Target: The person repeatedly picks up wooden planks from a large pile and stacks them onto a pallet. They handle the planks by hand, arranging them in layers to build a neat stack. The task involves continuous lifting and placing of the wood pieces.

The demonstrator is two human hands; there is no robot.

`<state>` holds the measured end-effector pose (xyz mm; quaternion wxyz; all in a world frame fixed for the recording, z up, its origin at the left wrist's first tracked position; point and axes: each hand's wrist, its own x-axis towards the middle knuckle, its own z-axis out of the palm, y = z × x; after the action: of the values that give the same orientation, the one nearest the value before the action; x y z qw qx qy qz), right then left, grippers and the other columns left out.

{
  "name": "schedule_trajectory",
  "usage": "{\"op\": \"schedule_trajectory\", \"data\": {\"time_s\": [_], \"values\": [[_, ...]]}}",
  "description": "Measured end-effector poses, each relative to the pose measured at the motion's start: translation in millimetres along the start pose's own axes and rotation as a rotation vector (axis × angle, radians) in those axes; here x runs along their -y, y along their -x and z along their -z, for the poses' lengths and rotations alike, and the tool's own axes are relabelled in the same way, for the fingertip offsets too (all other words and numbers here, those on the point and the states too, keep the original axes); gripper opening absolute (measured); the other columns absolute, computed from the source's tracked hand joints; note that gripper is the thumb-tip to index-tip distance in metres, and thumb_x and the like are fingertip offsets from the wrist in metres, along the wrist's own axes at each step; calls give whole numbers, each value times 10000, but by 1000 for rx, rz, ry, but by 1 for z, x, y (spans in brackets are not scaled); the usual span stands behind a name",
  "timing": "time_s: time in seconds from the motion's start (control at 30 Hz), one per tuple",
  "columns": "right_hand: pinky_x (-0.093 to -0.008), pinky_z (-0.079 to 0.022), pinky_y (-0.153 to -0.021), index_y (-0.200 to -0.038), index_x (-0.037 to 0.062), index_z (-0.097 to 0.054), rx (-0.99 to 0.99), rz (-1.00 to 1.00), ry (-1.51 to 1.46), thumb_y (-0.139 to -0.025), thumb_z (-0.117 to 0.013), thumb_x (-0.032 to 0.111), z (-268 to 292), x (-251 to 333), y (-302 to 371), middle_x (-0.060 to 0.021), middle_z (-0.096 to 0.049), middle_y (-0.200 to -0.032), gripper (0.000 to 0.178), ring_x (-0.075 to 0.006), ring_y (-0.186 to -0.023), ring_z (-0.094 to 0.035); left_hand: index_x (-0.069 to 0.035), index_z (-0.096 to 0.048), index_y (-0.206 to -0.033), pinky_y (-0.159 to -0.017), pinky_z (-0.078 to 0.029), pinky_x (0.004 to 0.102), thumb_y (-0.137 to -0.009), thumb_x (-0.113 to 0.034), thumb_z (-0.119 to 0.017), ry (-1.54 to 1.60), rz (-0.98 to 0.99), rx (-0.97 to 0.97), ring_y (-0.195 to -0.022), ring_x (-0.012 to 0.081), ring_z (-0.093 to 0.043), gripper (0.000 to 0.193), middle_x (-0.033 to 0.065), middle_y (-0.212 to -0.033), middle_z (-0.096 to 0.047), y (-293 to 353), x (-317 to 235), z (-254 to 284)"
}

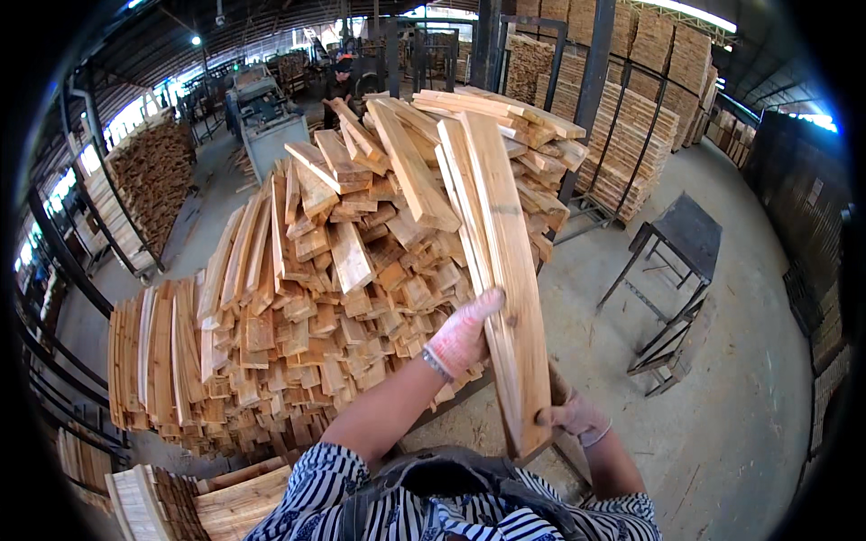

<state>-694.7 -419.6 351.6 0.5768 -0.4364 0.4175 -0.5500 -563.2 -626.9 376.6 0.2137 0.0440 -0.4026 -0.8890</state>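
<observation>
My worry here: the held boards [516, 270] aren't lined up, fanning apart toward the far end, so a loose pinch could let one slide off the other. That far end also reaches out over the messy pile [397, 270], where a bump might send the crooked loose top pieces tumbling.

Fingers-wise, the left hand [462, 335] is curled around the left edge, thumb on top, pretty snug. The right hand [582, 420] is against the right edge by the near end, but its fingers are mostly hidden, so can't tell how far they're closed.
</observation>
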Motion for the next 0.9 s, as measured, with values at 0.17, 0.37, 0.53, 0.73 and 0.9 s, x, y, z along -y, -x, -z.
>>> {"op": "schedule_trajectory", "data": {"time_s": [0.17, 0.37, 0.53, 0.73, 0.9], "values": [[-393, -333, -1170, -1605, 38, -155, 202, -77, -7, -691, -915, 136, 14, -44, -40, -65, -327, -1600, 1193, -217, -1441, -376, -66, -500, -1438, -1028, -503, 407, -781, -427, -850, -155, -123, -41, -1166, 247, -627, 827, 117, -1266, -646, 57, -37, -9], [-390, -423, -1105, -1547, 24, -285, 38, 152, 166, -698, -902, 191, -128, -13, -71, -117, -471, -1479, 1063, -253, -1341, -481, -47, -505, -1435, -1009, -495, 347, -775, -195, -885, -252, -530, -442, -1162, 167, -601, 776, 62, -1274, -650, 187, -34, -17], [-387, -482, -1019, -1458, 25, -383, 506, 253, 644, -725, -873, 215, -228, -54, -130, -135, -557, -1335, 902, -263, -1216, -566, -53, -541, -1375, -948, -532, 332, -795, -256, -874, -128, -784, -882, -1123, 163, -616, 699, 47, -1227, -655, 306, -4, -2], [-409, -509, -1006, -1494, 12, -317, 1074, -15, 764, -778, -810, 352, -367, -154, -114, -239, -609, -1294, 934, -342, -1175, -632, -43, -517, -1289, -561, -511, 279, -863, -362, -805, -13, -834, -1701, -742, 149, -636, 605, 57, -962, -676, 461, 80, 13], [-402, -479, -1048, -1575, 26, -211, 1281, -136, 952, -765, -802, 424, -443, -234, -81, -296, -582, -1348, 1079, -396, -1211, -614, -45, -609, -1184, -537, -504, 305, -893, -393, -772, 335, -767, -1874, -687, 170, -639, 483, 60, -867, -682, 563, 136, 15]]}}
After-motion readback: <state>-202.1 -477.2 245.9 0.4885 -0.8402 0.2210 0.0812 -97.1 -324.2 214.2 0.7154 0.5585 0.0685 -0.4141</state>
